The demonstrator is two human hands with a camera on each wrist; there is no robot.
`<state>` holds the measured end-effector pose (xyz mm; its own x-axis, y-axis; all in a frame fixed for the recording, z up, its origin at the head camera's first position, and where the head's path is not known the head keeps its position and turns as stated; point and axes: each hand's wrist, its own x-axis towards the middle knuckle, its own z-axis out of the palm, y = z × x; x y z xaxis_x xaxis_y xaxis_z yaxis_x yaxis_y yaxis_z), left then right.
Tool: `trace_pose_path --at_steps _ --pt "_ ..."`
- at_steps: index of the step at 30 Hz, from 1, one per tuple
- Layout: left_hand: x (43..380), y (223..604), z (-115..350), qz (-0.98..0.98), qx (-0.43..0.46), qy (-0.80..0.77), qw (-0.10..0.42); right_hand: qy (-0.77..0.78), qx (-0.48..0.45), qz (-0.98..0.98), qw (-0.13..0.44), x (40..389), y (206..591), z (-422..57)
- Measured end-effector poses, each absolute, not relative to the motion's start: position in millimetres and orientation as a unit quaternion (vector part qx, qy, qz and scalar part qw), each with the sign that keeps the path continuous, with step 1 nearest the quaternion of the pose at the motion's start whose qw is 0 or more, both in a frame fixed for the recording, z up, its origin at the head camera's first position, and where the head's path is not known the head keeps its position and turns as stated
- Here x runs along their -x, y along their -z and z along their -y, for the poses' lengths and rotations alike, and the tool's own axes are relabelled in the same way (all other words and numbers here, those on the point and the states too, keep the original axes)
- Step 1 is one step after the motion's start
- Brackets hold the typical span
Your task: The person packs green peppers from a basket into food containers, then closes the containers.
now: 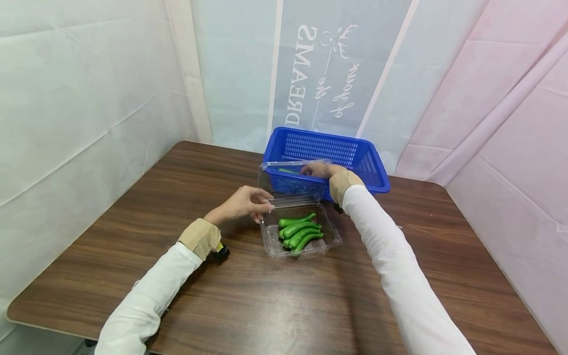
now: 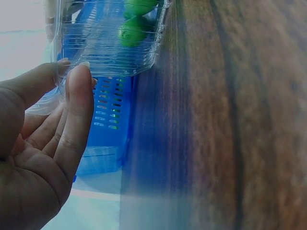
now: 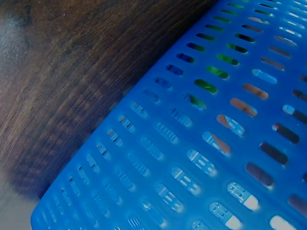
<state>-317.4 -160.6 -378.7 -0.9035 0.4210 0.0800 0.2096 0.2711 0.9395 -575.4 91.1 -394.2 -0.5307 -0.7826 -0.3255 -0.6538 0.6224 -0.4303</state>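
Several green peppers (image 1: 298, 230) lie on the counter (image 1: 230, 305) in the clear container (image 1: 271, 236) that the left hand (image 1: 243, 201) pinches, while the right hand (image 1: 317, 170), whose grip I cannot tell, is in the blue basket (image 1: 319, 144), so filling seems unfinished and the lid (image 1: 284, 183) is open.

I can't tell whether my right hand (image 1: 316, 170) holds anything, its fingertips hidden in the basket (image 1: 319, 144); the plastic box (image 2: 105, 50) runs off the top of my left wrist view.
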Motion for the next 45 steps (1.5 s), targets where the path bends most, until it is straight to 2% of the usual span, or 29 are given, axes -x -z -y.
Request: trace_pose_path --at_steps 7,18,20,24,27,34,35,38,45 --pt "317 380 161 -0.791 -0.211 -0.567 0.086 0.167 0.41 -0.86 0.253 635 440 -102" --pt "317 378 161 -0.793 -0.189 -0.571 0.095 0.169 0.402 -0.86 0.264 634 432 -106" --pt "317 378 161 -0.793 -0.189 -0.571 0.096 0.167 0.416 -0.866 0.224 632 431 -107" --pt "317 378 161 -0.793 -0.188 -0.572 0.094 0.162 0.431 -0.87 0.177 611 411 -107" --pt "317 378 161 -0.791 -0.188 -0.574 0.095 0.164 0.433 -0.87 0.166 595 398 -106" --pt "315 377 161 -0.794 -0.199 -0.566 0.092 0.14 0.406 -0.894 0.129 506 333 -99" --pt "314 377 161 -0.795 -0.2 -0.565 0.091 0.141 0.403 -0.897 0.118 507 334 -100" --pt "314 377 162 -0.797 -0.201 -0.562 0.09 0.124 0.384 -0.911 0.084 479 315 -99" --pt "315 377 159 -0.798 -0.196 -0.562 0.091 0.128 0.365 -0.922 0.027 466 303 -111"
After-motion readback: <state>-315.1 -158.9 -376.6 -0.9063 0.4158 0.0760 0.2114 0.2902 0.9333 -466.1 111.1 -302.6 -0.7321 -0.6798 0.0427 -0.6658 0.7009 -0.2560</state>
